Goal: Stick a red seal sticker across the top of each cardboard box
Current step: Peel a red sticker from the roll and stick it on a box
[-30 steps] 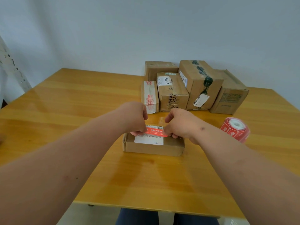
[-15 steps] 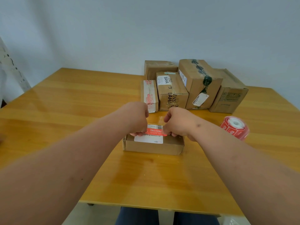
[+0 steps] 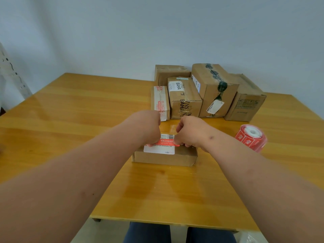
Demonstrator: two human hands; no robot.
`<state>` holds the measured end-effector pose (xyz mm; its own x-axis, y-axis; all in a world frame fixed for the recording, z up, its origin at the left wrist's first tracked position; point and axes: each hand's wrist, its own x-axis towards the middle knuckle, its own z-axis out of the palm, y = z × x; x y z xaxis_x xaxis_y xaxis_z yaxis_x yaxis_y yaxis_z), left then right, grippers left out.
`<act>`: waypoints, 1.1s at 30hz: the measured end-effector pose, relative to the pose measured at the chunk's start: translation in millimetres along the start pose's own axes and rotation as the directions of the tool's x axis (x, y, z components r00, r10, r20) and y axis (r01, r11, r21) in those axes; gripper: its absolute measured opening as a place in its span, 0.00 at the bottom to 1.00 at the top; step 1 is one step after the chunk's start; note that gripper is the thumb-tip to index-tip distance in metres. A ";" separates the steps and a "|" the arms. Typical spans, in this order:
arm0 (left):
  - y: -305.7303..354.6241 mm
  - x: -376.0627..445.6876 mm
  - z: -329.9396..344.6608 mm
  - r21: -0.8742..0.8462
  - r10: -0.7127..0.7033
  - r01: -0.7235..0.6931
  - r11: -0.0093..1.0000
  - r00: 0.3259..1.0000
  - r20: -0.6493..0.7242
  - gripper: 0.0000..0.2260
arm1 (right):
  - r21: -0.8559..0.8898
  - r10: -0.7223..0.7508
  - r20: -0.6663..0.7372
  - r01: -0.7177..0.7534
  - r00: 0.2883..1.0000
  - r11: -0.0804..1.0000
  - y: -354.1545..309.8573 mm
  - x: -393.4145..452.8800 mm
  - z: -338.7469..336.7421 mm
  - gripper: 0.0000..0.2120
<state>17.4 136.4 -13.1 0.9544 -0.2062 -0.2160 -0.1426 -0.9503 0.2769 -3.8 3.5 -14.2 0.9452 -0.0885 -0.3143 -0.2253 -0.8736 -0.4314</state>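
Observation:
A flat cardboard box (image 3: 164, 157) with a white shipping label lies on the table in front of me. A red seal sticker (image 3: 165, 142) stretches across its top, over the label. My left hand (image 3: 149, 128) pinches the sticker's left end with curled fingers. My right hand (image 3: 189, 131) pinches its right end the same way. Whether the sticker touches the box surface I cannot tell; the fingertips are hidden under the knuckles.
Several cardboard boxes (image 3: 210, 92) are stacked at the back of the wooden table (image 3: 70, 120); the slim leftmost box (image 3: 160, 102) carries a red seal. A roll of red stickers (image 3: 251, 137) stands to the right of my right wrist.
Both hands keep hold of the sticker's ends and have drawn slightly closer to the box top; the box and roll have not moved.

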 end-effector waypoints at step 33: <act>-28.1 -2.2 10.3 -0.320 -0.075 0.086 0.943 0.996 0.048 0.25 | 0.050 0.048 -0.013 -0.048 0.999 0.998 21.2 0.1 3.3 0.23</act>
<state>16.6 161.1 -30.1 0.9486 -0.1458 -0.2810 0.0316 -0.8395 0.5424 -9.3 -13.5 -26.2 0.9362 -0.1370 -0.3236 -0.2816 -0.8432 -0.4579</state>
